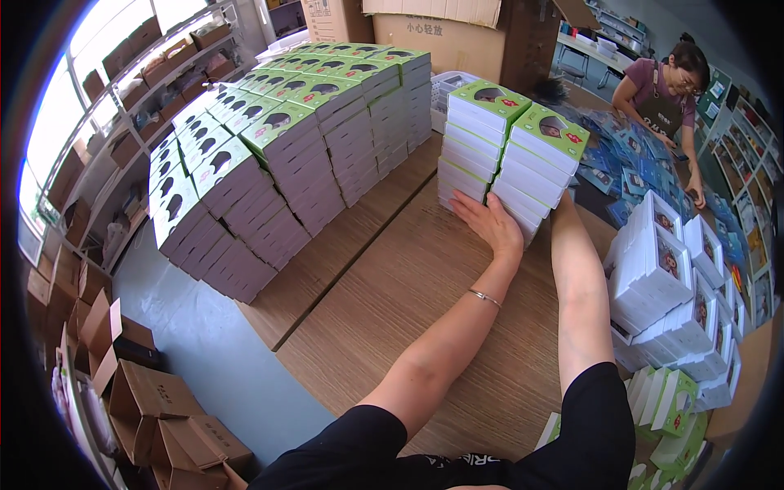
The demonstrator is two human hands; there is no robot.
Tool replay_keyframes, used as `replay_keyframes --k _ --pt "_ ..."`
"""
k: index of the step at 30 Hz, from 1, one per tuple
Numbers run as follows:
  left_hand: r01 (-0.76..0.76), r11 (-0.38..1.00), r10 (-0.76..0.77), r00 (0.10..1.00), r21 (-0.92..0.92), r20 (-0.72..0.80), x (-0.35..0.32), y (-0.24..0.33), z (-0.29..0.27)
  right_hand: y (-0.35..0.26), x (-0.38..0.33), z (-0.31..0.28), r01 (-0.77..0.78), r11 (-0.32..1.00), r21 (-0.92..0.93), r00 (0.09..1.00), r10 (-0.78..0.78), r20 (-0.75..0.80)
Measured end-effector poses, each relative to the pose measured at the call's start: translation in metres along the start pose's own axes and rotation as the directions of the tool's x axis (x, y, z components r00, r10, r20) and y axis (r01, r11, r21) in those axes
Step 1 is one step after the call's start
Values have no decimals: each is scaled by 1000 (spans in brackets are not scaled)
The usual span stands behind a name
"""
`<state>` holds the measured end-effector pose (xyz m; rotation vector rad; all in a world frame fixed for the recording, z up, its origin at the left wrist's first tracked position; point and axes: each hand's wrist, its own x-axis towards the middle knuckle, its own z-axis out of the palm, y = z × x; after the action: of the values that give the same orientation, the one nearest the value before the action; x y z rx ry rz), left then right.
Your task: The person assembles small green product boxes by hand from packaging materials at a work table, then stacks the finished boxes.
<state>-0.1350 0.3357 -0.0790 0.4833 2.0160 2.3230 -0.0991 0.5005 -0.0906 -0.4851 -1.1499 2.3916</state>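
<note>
A storeroom lined with metal shelves [98, 122] of brown cartons, where a wooden surface [392, 302] carries stacked product boxes. At centre, a person presses the left hand [490, 224], fingers spread flat, against the near side of two side-by-side stacks of green-topped white boxes [510, 147] standing on the surface. The right forearm runs up beside the right-hand stack; the right hand [562, 198] is hidden behind it, so whether it is spread or closed cannot be told. A thin bracelet [484, 297] circles the left wrist. To the left, well apart, a long wall of the same boxes [278, 155] is piled high. At right, a heap of white boxes [670, 278] leans near the edge. Beyond, another person in an apron [665, 90] bends over blue packets [629, 155]. Flattened cartons [147, 408] lie on the floor at lower left.
</note>
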Motion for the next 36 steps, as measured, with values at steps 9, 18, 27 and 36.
replay_keyframes --k 9,18,27,36 --pt "21 1000 -21 1000 -11 14 -1 4 -1 -1 0 -4 -2 1000 -3 1000 2 -16" --pt "8 1000 -8 1000 -8 4 -1 1 0 -2 1 -4 -3 1000 -10 1000 2 -27" --pt "13 1000 -13 1000 -3 6 -1 0 1 -3 4 -4 -6 1000 -17 999 6 -41" --pt "13 1000 -13 1000 1 7 -1 2 -1 -2 5 -4 -9 1000 -22 999 7 -53"
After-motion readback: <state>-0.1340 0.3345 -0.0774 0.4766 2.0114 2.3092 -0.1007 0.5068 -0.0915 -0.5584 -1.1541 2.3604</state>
